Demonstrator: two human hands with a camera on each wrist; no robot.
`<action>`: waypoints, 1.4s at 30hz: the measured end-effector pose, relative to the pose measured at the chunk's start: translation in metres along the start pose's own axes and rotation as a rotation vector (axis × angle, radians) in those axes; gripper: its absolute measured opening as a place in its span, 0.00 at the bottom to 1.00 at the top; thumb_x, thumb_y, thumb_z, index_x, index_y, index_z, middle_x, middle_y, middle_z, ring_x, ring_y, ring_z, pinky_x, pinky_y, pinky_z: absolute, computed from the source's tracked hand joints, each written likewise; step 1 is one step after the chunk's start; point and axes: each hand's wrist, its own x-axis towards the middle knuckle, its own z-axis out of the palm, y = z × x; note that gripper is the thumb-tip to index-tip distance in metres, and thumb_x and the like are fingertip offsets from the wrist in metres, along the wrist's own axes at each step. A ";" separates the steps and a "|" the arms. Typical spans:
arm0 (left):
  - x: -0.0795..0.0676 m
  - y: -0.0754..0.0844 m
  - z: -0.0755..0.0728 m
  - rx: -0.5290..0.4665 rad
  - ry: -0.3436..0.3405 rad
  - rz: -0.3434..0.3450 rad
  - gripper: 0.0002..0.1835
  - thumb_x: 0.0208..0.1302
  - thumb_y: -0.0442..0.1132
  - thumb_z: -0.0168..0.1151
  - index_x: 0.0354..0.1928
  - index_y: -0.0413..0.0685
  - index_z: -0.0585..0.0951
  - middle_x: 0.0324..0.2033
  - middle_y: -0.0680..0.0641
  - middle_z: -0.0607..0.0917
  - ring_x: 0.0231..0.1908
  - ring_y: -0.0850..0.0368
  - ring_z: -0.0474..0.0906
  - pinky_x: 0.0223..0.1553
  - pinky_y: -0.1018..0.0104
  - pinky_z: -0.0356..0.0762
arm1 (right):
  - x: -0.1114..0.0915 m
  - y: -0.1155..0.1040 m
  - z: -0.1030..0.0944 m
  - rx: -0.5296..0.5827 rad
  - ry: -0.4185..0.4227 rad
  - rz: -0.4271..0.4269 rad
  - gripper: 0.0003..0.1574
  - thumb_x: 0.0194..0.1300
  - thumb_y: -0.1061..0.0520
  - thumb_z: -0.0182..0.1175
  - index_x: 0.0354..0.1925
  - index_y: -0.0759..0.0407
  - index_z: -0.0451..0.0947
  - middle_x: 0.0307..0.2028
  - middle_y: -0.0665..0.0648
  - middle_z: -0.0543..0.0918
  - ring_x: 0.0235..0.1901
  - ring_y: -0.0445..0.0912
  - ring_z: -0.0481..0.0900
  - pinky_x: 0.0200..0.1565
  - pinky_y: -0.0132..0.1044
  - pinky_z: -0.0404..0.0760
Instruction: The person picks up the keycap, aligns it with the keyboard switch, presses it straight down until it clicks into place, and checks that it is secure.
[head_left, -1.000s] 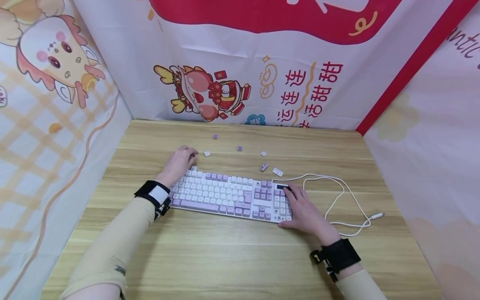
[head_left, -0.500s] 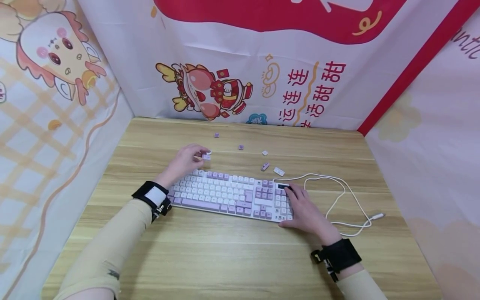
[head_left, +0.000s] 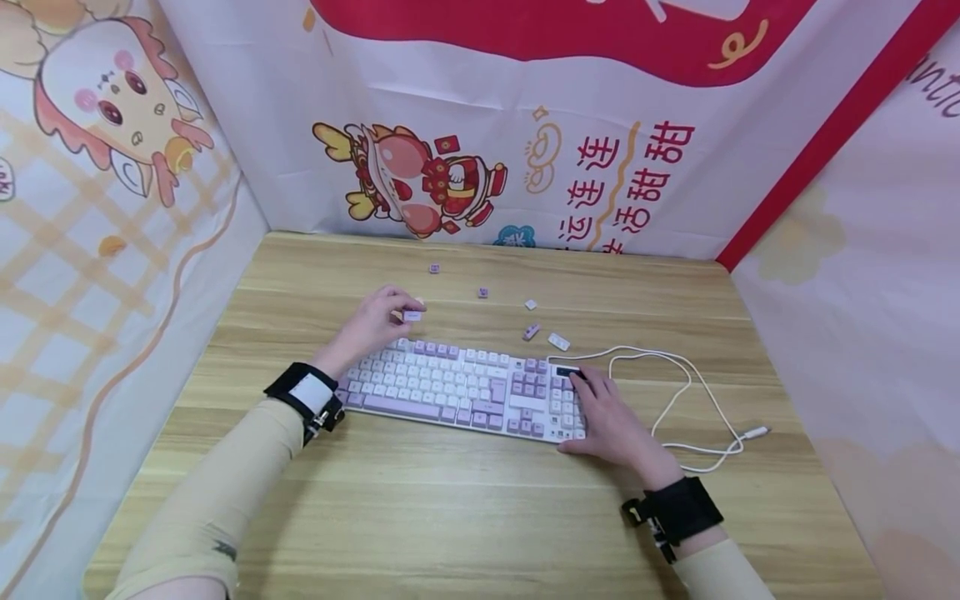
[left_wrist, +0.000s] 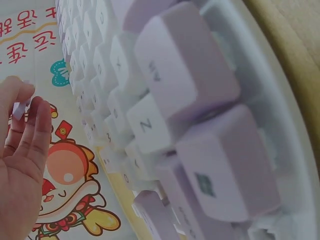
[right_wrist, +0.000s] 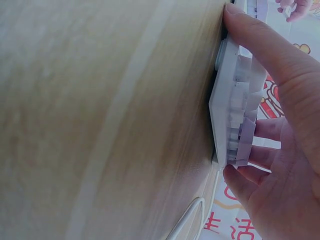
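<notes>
A white and lavender keyboard [head_left: 427, 383] lies on the wooden table. Just behind its left rear corner, my left hand [head_left: 375, 321] pinches a small pale lavender keycap [head_left: 412, 316] between thumb and fingertips. The left wrist view shows this keycap [left_wrist: 21, 109] partly covered by the fingers, beyond the keyboard's keys [left_wrist: 185, 65]. My right hand [head_left: 611, 421] grips the keyboard's right end, thumb at the front edge and fingers over the back. In the right wrist view, the thumb [right_wrist: 270, 47] lies along the keyboard's side [right_wrist: 222, 100].
Loose keycaps lie behind the keyboard: two purple ones [head_left: 434, 268], a small white one [head_left: 531, 305], a longer purple one [head_left: 532, 332] and a long white one [head_left: 558, 342]. A white cable [head_left: 697, 379] loops at the right. Printed cloth walls [head_left: 450, 83] stand behind and beside the table.
My left hand has moved right from behind the keyboard's left corner, and the pale keycap has come into view at its fingertips. The right hand stays on the keyboard.
</notes>
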 end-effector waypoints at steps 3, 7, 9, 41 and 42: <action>-0.001 0.001 -0.003 -0.031 -0.032 -0.001 0.18 0.65 0.34 0.66 0.57 0.52 0.81 0.54 0.48 0.79 0.54 0.51 0.76 0.55 0.54 0.82 | 0.000 0.000 0.000 0.002 -0.004 0.002 0.77 0.38 0.33 0.80 0.73 0.69 0.56 0.72 0.74 0.59 0.69 0.68 0.61 0.67 0.60 0.71; -0.005 0.000 -0.007 -0.032 -0.068 0.006 0.17 0.69 0.38 0.63 0.58 0.50 0.80 0.56 0.47 0.80 0.52 0.50 0.79 0.55 0.52 0.80 | 0.000 0.001 0.001 0.007 -0.003 0.004 0.77 0.38 0.34 0.80 0.73 0.69 0.56 0.72 0.73 0.58 0.70 0.68 0.60 0.67 0.60 0.71; -0.007 0.000 -0.009 -0.018 -0.072 0.000 0.17 0.70 0.40 0.62 0.59 0.51 0.79 0.57 0.48 0.81 0.52 0.51 0.80 0.56 0.53 0.81 | 0.000 0.001 0.001 0.011 0.005 0.001 0.77 0.37 0.34 0.80 0.73 0.69 0.56 0.72 0.74 0.59 0.69 0.69 0.60 0.67 0.60 0.71; -0.021 -0.005 -0.010 -0.009 0.067 -0.021 0.10 0.66 0.37 0.66 0.47 0.50 0.86 0.58 0.44 0.77 0.58 0.44 0.75 0.59 0.47 0.78 | -0.001 0.000 0.001 0.002 0.016 0.003 0.77 0.36 0.33 0.80 0.73 0.69 0.57 0.72 0.74 0.60 0.69 0.68 0.61 0.67 0.60 0.71; -0.021 -0.005 -0.011 -0.012 0.077 -0.015 0.10 0.66 0.36 0.66 0.47 0.49 0.87 0.58 0.44 0.77 0.59 0.44 0.75 0.59 0.47 0.78 | -0.001 -0.001 0.001 0.003 0.020 0.001 0.77 0.36 0.33 0.81 0.73 0.69 0.57 0.72 0.74 0.60 0.69 0.68 0.61 0.67 0.60 0.71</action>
